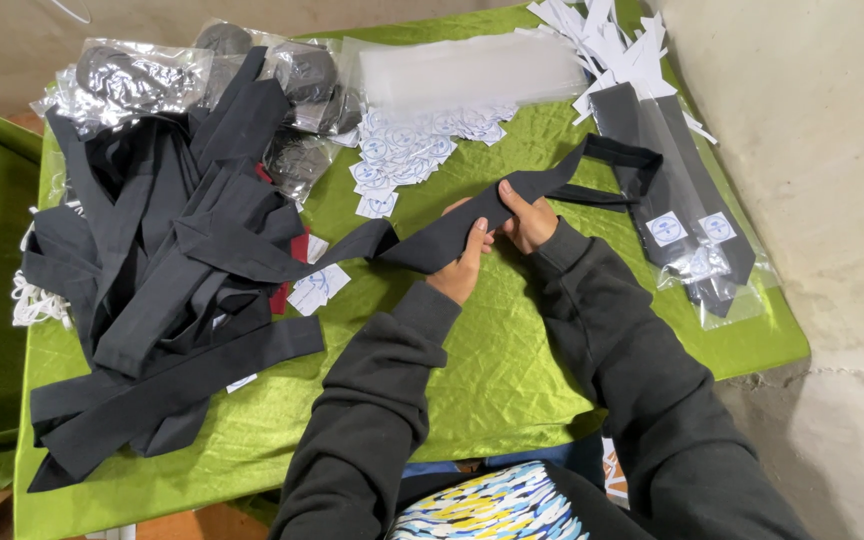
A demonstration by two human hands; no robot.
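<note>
Both my hands hold one black necktie (452, 232) above the green cloth of the table (512, 360). My left hand (464, 265) grips the tie's wide part from below. My right hand (529, 222) pinches it just to the right, where it narrows. The tie's thin end (620, 153) runs up to the right and loops back. Its wide end reaches left toward a big pile of black ties (167, 260).
Clear-bagged ties with white stickers (697, 240) lie at the right. Loose round stickers (407, 150) and a stack of clear sleeves (472, 70) sit at the back, shiny bagged items (142, 80) back left, white paper cut-outs (602, 40) back right. A wall stands right.
</note>
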